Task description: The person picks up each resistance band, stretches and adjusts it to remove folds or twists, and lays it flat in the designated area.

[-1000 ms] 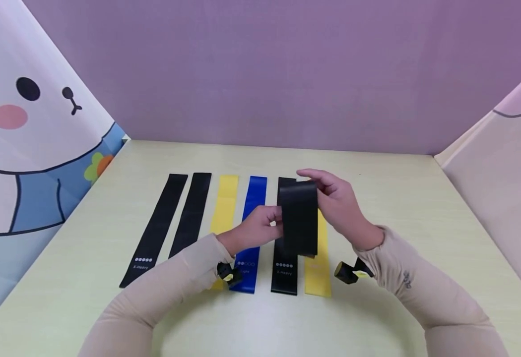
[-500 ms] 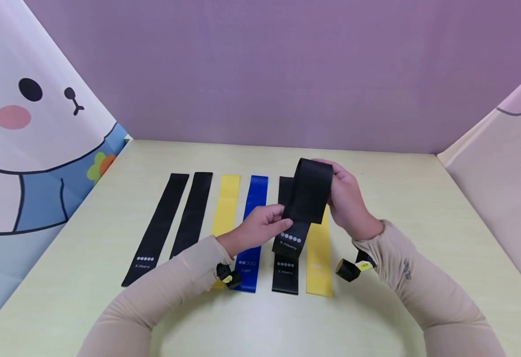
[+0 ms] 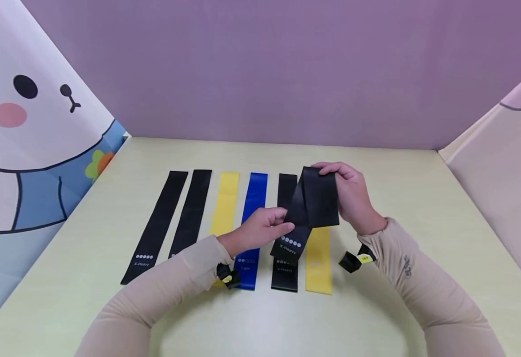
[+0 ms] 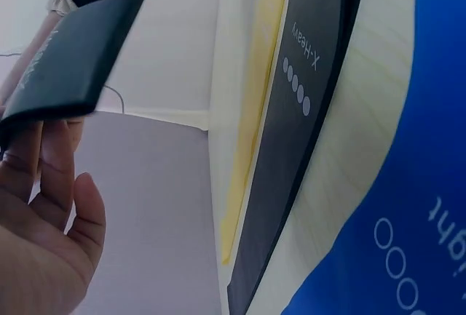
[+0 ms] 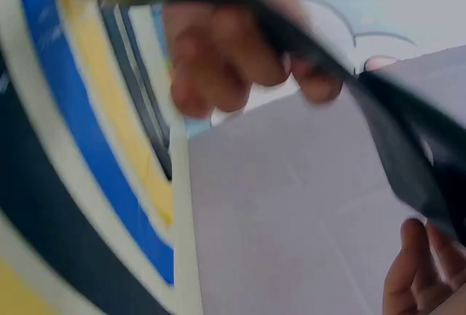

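Observation:
Both hands hold a black X-Heavy resistance band point(image 3: 323, 201) above the row of bands. My left hand point(image 3: 262, 229) pinches its left edge near the printed end, thumb on the front face. At the folded upper end, my right hand point(image 3: 353, 196) grips the right side with fingers over the top edge. The upper part doubles over and hangs down at an angle to the lower part. Beneath it lies another black X-Heavy band point(image 3: 285, 278), partly hidden. In the right wrist view, the held band point(image 5: 291, 31) stretches between the left fingers point(image 5: 226, 60) and the right fingers point(image 5: 419, 264).
On the pale table point(image 3: 376, 307) lie a yellow band point(image 3: 318, 263) at right, a blue Light band point(image 3: 255, 191), another yellow band point(image 3: 226, 198) and two black bands point(image 3: 159, 218) at left. A purple backdrop point(image 3: 278, 74) stands behind, with printed side panels.
My right hand has moved right, swinging the folded upper part of the band that way. The band's X-Heavy print has come into view. My left hand has barely moved.

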### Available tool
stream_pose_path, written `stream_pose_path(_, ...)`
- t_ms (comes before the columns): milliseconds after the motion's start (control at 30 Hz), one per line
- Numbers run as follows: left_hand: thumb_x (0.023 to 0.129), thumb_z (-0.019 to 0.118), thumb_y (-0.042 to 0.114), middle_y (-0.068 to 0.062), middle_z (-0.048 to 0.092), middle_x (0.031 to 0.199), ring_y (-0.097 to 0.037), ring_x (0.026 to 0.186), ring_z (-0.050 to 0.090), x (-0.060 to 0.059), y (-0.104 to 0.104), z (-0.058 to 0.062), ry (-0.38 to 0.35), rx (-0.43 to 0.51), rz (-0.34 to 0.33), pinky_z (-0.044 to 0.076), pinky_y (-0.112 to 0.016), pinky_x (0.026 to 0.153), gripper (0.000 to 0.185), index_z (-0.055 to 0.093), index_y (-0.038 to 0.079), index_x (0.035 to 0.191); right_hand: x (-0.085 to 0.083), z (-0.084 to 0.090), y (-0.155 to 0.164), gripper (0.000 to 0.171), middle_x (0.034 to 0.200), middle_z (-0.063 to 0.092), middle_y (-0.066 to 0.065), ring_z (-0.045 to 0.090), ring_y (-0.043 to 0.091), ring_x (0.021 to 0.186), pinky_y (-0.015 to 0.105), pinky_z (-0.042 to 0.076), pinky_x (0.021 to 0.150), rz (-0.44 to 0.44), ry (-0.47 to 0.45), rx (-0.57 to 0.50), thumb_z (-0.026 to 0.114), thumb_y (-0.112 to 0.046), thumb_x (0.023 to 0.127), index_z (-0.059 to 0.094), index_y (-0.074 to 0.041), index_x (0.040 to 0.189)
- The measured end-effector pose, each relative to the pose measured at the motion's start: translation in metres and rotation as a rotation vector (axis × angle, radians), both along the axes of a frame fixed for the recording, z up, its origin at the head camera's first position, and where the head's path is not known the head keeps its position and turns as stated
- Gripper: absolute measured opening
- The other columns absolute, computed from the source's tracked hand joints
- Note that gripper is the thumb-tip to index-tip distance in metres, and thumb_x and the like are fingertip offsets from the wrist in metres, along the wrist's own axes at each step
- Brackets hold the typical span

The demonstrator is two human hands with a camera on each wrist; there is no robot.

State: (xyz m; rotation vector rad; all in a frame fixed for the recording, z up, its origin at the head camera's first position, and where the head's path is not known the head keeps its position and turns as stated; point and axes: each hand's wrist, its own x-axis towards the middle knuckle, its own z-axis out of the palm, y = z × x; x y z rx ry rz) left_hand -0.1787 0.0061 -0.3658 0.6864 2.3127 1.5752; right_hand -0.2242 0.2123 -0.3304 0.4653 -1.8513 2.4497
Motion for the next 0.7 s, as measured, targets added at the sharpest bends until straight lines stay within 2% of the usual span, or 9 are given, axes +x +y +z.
stream_pose_path(167, 0.095, 0.059, 0.008, 0.002, 0.036, 0.056, -0.013, 0.051, 0.038, 0.0, -0.002, -0.001, 0.009, -0.014, 0.003, 0.029, -0.022, 0.052, 0.026, 0.047, 0.003, 0.073, -0.002, -0.008, 0.01, 0.041, 0.1, 0.069, -0.005, 0.062, 0.016, 0.097, 0.022, 0.052, 0.079, -0.022, 0.198, 0.093, 0.048, 0.011, 0.092, 0.07, -0.02, 0.078)
stream_pose_path(267, 0.095, 0.059, 0.009, 0.001, 0.037, 0.056, -0.013, 0.05, 0.038, 0.0, -0.003, -0.002, -0.001, -0.013, -0.003, 0.03, -0.022, 0.052, 0.02, 0.053, 0.002, 0.078, -0.003, -0.01, 0.013, 0.043, 0.099, 0.068, -0.006, 0.061, 0.013, 0.095, 0.021, 0.052, 0.077, -0.019, 0.253, 0.135, 0.049, 0.014, 0.09, 0.071, -0.022, 0.08)
stream_pose_path(400, 0.095, 0.058, 0.008, 0.001, 0.039, 0.055, -0.013, 0.049, 0.039, 0.001, -0.004, -0.003, -0.01, -0.005, -0.025, 0.029, -0.022, 0.051, 0.014, 0.058, -0.002, 0.085, -0.004, -0.011, 0.018, 0.045, 0.098, 0.068, -0.006, 0.061, 0.011, 0.093, 0.019, 0.052, 0.076, 0.008, 0.231, 0.168, 0.05, 0.017, 0.088, 0.073, -0.022, 0.082)
stream_pose_path(567, 0.095, 0.058, 0.006, 0.002, 0.042, 0.056, -0.012, 0.052, 0.041, 0.002, -0.004, -0.002, 0.009, -0.019, -0.069, 0.031, -0.021, 0.052, 0.013, 0.059, -0.002, 0.085, -0.005, -0.015, 0.023, 0.042, 0.095, 0.068, -0.008, 0.062, 0.009, 0.087, 0.019, 0.052, 0.075, 0.037, 0.181, 0.218, 0.054, 0.014, 0.088, 0.073, -0.023, 0.084)
stream_pose_path(700, 0.095, 0.059, 0.007, 0.0, 0.058, 0.065, -0.009, 0.063, 0.052, 0.004, -0.007, 0.0, 0.003, -0.053, -0.108, 0.04, -0.02, 0.058, 0.012, 0.06, -0.002, 0.087, -0.004, -0.018, 0.025, 0.036, 0.09, 0.069, -0.008, 0.063, 0.008, 0.082, 0.019, 0.052, 0.074, 0.071, 0.158, 0.286, 0.057, 0.009, 0.089, 0.072, -0.023, 0.086)
